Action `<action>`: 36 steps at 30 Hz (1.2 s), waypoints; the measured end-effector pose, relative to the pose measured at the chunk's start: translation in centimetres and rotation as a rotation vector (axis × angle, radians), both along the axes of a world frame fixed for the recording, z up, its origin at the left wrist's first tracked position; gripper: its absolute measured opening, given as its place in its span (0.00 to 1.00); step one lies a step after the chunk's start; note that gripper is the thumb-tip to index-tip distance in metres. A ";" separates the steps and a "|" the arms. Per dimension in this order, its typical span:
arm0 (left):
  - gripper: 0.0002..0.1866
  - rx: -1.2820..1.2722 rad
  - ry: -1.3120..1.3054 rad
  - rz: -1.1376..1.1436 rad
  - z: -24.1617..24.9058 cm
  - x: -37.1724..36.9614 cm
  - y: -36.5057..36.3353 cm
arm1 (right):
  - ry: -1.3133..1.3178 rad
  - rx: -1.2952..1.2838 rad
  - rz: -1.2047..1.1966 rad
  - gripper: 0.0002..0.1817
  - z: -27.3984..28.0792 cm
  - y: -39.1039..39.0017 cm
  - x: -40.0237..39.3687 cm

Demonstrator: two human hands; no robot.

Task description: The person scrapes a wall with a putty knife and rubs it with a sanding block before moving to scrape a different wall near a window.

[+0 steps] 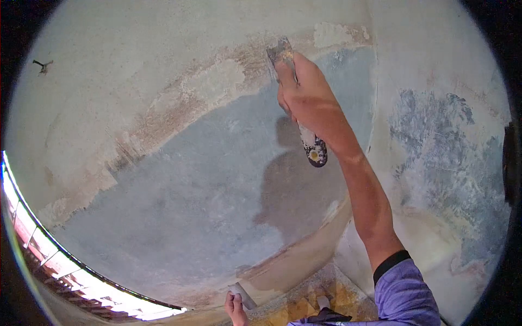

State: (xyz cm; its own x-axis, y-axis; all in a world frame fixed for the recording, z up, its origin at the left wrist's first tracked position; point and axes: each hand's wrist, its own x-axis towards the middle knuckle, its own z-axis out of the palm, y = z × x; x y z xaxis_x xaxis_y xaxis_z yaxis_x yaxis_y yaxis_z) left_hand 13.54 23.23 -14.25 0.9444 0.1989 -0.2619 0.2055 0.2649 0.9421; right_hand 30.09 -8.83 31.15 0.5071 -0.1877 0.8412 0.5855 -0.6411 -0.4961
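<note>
My right hand (310, 98) is wrapped round a putty knife (314, 148), its dark, paint-spotted handle end hanging below my palm. The knife's stained blade (280, 50) lies up against the wall at the rough brownish band (255, 57) along the top of a blue-grey patch (201, 168). Low in view, my left hand (236, 309) is closed on the edge of a flat grey metal blade (244, 296). Any handle on that blade is hidden. Pale filler (215, 81) covers part of the brownish band left of my right hand.
A bright opening with bars (60, 266) curves along the lower left. A hook-like fitting (41, 66) sticks out at upper left. The adjoining right wall (435, 136) has patchy blue paint. Below are the yellowish, stained floor (293, 309) and a foot (323, 301).
</note>
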 end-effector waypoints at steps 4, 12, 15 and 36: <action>0.31 -0.057 -0.022 0.047 -1.1 0.0 -0.9 | -0.062 -0.045 -0.059 0.16 1.4 0.5 -0.1; 0.30 0.100 -0.040 -0.025 -3.1 -0.5 -0.5 | 0.001 -0.131 -0.113 0.16 1.8 -0.2 -0.7; 0.30 0.076 -0.037 -0.006 -2.2 -1.0 -1.1 | -0.067 -0.078 -0.188 0.16 1.0 1.4 -1.0; 0.32 0.026 -0.047 0.024 -1.9 0.3 -1.6 | 0.115 -0.155 -0.338 0.15 2.2 2.1 -1.5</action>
